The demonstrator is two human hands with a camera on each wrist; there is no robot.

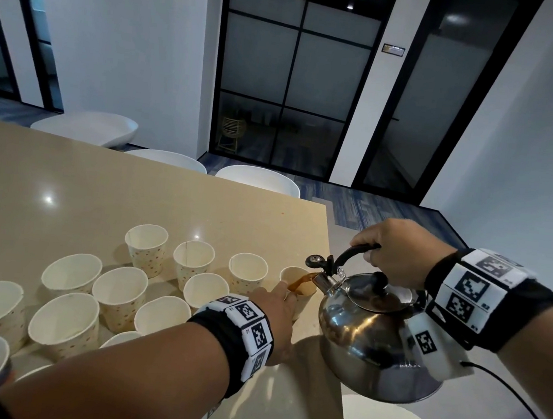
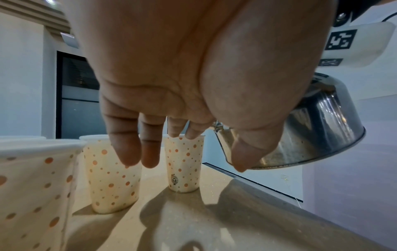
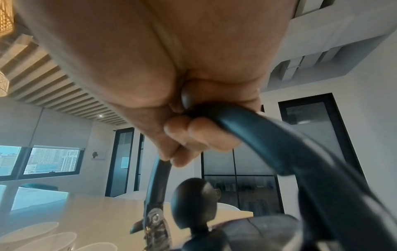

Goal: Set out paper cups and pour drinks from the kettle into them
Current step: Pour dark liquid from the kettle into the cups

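Roughly thirteen paper cups (image 1: 64, 321) counted at lower left of the head view, nearest ones cut off by frame edge and forearm. One kettle (image 1: 370, 337) at lower right, tilted, spout aimed left, brown liquid streaming into the rightmost cup (image 1: 297, 289) near the table (image 1: 64, 185) edge. Right hand (image 1: 398, 249) wrapped round the black handle (image 3: 257, 135). Left hand (image 1: 275, 316) at that cup, fingers (image 2: 128, 152) loosely extended; contact hard to confirm.

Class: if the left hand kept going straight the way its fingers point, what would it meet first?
The left hand would most likely meet the paper cup being filled from the kettle. Its fingertips already sit at that cup's rim; actual contact is unclear.
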